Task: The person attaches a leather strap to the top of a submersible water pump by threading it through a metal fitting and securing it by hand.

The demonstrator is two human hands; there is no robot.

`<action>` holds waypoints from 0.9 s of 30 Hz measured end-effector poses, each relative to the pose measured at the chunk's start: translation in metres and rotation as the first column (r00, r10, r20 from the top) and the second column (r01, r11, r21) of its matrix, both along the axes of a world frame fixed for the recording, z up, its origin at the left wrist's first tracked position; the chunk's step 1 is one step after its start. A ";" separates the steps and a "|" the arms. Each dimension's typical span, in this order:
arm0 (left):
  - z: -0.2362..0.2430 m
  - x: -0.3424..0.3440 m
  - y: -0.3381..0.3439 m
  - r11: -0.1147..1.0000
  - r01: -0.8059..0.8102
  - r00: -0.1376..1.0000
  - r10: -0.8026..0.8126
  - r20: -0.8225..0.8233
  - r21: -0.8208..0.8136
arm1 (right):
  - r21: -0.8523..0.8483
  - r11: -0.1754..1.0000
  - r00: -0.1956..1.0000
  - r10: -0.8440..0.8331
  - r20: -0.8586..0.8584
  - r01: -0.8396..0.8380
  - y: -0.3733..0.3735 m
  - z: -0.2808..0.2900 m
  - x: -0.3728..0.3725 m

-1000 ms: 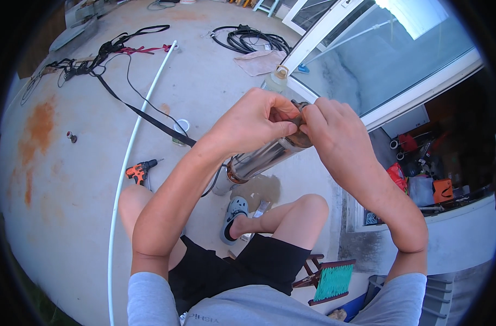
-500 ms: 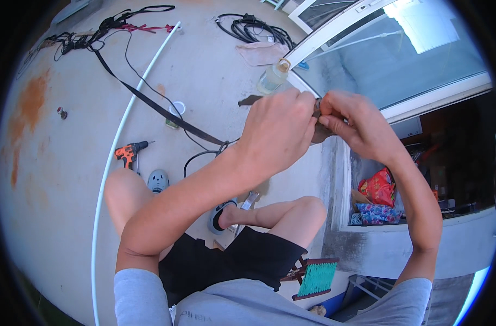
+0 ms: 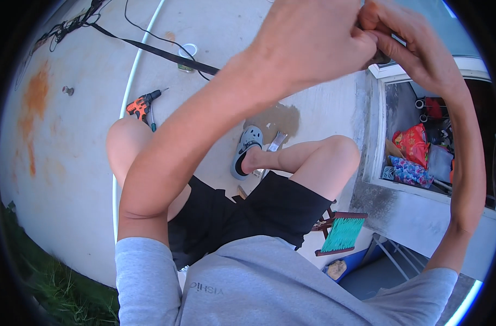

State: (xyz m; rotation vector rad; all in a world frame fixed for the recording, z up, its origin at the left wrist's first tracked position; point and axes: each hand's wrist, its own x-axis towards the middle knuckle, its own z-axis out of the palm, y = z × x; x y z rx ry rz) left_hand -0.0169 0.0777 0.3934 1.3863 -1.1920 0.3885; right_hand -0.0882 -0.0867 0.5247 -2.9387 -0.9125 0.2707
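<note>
Now the left hand (image 3: pixel 318 43) and right hand (image 3: pixel 427 49) meet, fingers bent, by a dark thing (image 3: pixel 384 58), far right. I can't tell if they grip it. Likely it's fiddly finger work; the next move seems to need care.

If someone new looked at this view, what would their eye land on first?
Probably the two bare hands, large at the top: the left hand and right hand come together, with a dark piece only partly showing at their fingers. Next, perhaps the orange-and-black drill on the floor just beyond the left knee, then the green-seated stool at lower right.
</note>
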 end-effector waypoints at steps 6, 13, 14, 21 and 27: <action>0.002 -0.010 0.004 0.975 0.206 0.874 -0.223 -0.432 -0.085 | -0.069 0.994 0.994 -0.078 0.079 0.084 0.012 -0.003 -0.017; 0.016 0.016 -0.001 0.905 0.424 0.839 -0.386 -0.383 0.018 | -0.257 0.897 0.863 -0.213 0.458 0.358 0.012 -0.027 -0.034; 0.019 0.016 -0.002 0.904 0.428 0.838 -0.394 -0.377 0.006 | -0.250 0.916 0.859 -0.162 0.486 0.314 0.011 -0.025 -0.033; 0.002 0.020 -0.017 0.957 0.272 0.939 -0.240 -0.245 0.102 | 0.064 0.876 0.837 -0.476 0.268 0.478 0.024 -0.019 -0.025; 0.003 -0.006 -0.025 0.988 0.147 0.951 -0.125 -0.284 0.057 | 0.129 0.860 0.843 -0.510 0.172 0.494 0.019 -0.012 -0.032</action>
